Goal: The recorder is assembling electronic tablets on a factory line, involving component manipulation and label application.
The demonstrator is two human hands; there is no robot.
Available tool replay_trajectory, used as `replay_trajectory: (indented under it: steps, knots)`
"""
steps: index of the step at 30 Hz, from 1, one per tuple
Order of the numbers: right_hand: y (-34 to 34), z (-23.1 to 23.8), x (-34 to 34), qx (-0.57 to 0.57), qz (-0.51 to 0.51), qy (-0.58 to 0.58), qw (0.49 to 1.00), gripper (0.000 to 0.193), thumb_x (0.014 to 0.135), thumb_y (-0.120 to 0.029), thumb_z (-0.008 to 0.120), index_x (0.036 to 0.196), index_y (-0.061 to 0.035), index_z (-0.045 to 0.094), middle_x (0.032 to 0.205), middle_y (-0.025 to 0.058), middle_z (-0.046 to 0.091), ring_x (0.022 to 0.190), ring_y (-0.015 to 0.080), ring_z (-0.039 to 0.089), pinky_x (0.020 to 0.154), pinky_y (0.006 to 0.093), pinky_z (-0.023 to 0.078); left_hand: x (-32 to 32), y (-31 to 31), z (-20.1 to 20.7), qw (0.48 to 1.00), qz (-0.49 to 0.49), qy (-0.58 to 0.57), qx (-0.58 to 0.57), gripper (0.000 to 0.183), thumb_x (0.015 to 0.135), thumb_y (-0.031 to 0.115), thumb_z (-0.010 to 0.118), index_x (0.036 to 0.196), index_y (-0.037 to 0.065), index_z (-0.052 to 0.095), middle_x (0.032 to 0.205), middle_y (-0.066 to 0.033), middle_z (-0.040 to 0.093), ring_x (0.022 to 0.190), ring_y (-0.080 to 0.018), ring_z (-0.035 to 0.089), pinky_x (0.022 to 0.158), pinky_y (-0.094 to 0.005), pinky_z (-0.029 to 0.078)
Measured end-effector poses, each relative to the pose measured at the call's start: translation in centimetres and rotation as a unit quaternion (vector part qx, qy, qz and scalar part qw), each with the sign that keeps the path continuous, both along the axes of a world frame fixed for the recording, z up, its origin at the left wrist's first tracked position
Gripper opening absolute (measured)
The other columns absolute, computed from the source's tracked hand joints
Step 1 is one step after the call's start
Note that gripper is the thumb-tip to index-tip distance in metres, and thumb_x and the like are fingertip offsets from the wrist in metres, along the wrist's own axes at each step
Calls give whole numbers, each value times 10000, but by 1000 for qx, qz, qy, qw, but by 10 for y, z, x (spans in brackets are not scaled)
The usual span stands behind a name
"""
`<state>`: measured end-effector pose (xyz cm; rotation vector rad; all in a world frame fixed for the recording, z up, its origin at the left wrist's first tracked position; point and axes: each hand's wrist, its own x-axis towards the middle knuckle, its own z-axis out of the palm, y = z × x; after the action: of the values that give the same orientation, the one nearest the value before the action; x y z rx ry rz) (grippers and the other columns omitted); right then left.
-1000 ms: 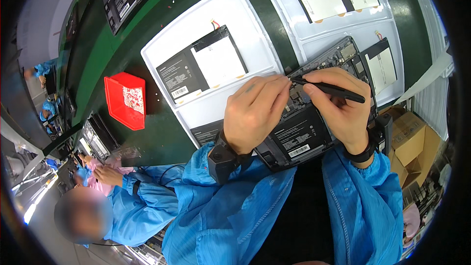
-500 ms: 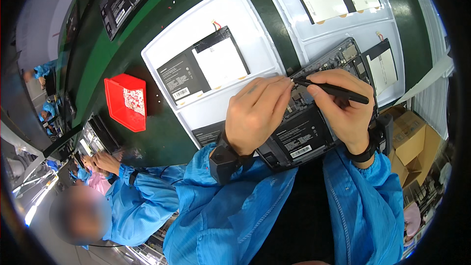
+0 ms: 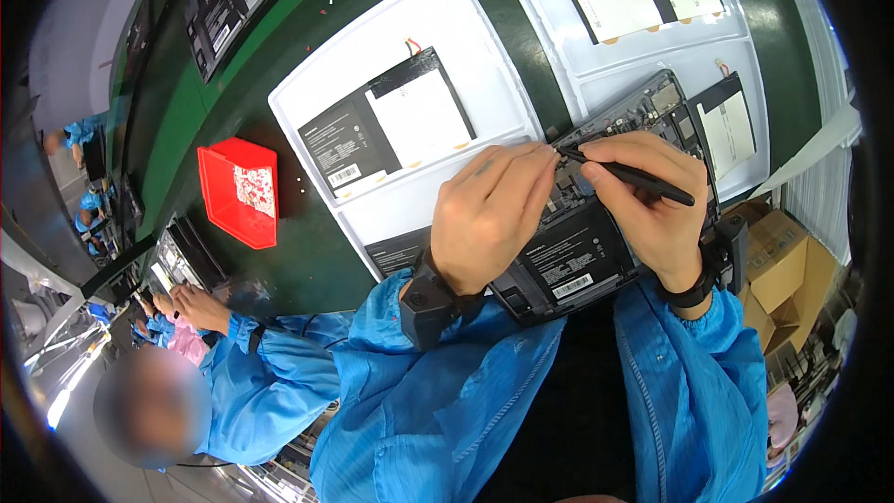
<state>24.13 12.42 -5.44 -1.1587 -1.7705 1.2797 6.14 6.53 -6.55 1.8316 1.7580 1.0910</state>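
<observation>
An opened dark laptop base [image 3: 607, 214] lies tilted in front of me, its circuit board bare along the far side and a black battery [image 3: 575, 265] fitted along the near side. My right hand [image 3: 652, 186] grips a slim black pen-shaped tool [image 3: 643, 179], its tip down at the board's left part. Right beside that tip, my left hand [image 3: 494, 210] is closed with thumb and fingertips pinched together over the laptop's upper left edge. Whatever those fingertips hold is too small and hidden to make out.
Left of the laptop, a white tray [image 3: 433, 23] carries battery packs [image 3: 358, 144]. Another white tray [image 3: 596, 74] behind it holds more packs. A red bin [image 3: 219, 191] contains small bits. Another opened laptop [image 3: 237, 0] lies far left. A co-worker's hands [image 3: 200, 307] work at lower left; cardboard boxes [image 3: 778, 265] stand right.
Both hands stay at the same spot on the board. The black tool has shifted very slightly leftward and down at its rear end. The far-left laptop has moved slightly.
</observation>
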Motion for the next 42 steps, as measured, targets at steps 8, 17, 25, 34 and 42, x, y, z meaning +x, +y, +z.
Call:
replay_trajectory:
  steps: [8, 17, 25, 34, 42]
  knots:
    - [2, 7, 1, -26, 3, -20, 999, 177, 819, 11, 788, 995, -4, 768, 902, 89, 736, 649, 55, 605, 539, 186, 440, -1, -1, 0, 1000, 5, -6, -9, 148, 798, -54, 765, 938, -17, 735, 889, -131, 749, 798, -258, 742, 699, -310, 582]
    - [1, 2, -1, -10, 18, 5, 1000, 172, 829, 2, 784, 1001, -6, 768, 901, 95, 744, 628, 70, 604, 533, 203, 434, 0, -1, 0, 1000, 1, 8, -13, 153, 799, -48, 764, 946, -16, 734, 902, -132, 747, 794, -271, 737, 698, -318, 580]
    - [2, 3, 1, -48, 6, 18, 999, 167, 833, -15, 791, 998, -3, 769, 880, 74, 742, 608, 35, 546, 512, 184, 384, -3, 0, 3, 999, 4, -7, -37, 148, 809, -31, 773, 951, -12, 738, 898, -130, 748, 789, -258, 739, 697, -313, 576]
    - [0, 1, 4, -94, -33, 73, 992, 165, 844, 9, 779, 1006, 21, 750, 871, 46, 701, 639, 8, 527, 525, 166, 370, -9, -2, 7, 1000, -23, 16, -12, 159, 817, -9, 780, 973, -6, 749, 938, -137, 757, 821, -259, 747, 728, -313, 585]
    - [-2, -2, 4, -113, -33, 92, 989, 172, 870, 15, 758, 1038, 29, 721, 911, 43, 695, 687, 17, 587, 563, 152, 425, -29, -10, 16, 997, -5, 77, 21, 156, 824, -6, 781, 977, -8, 747, 952, -142, 758, 838, -260, 752, 748, -306, 591]
